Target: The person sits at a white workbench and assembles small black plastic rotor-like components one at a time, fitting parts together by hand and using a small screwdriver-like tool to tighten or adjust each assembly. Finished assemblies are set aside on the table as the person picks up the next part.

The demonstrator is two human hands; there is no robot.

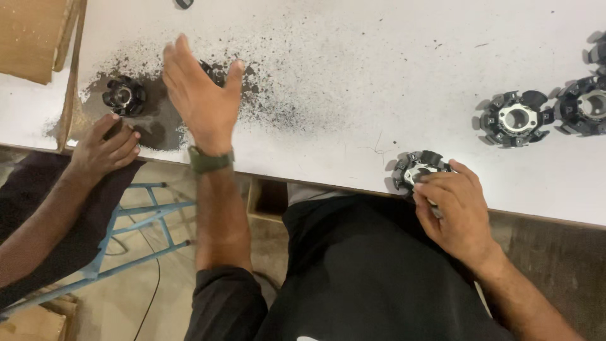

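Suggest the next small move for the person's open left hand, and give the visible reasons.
Probably lower the left hand onto the black toothed part just beyond its palm and close the fingers. The hand is open, holding nothing, and that part lies loose in the dark grit, while the right hand already grips another part.

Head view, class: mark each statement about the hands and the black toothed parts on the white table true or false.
1. The right hand holds a toothed part at the table edge. True.
2. The left hand is a closed fist. False: it is open, fingers spread.
3. Dark specks cover part of the table. True.
4. Another person's hand lies far right. False: it is far left.
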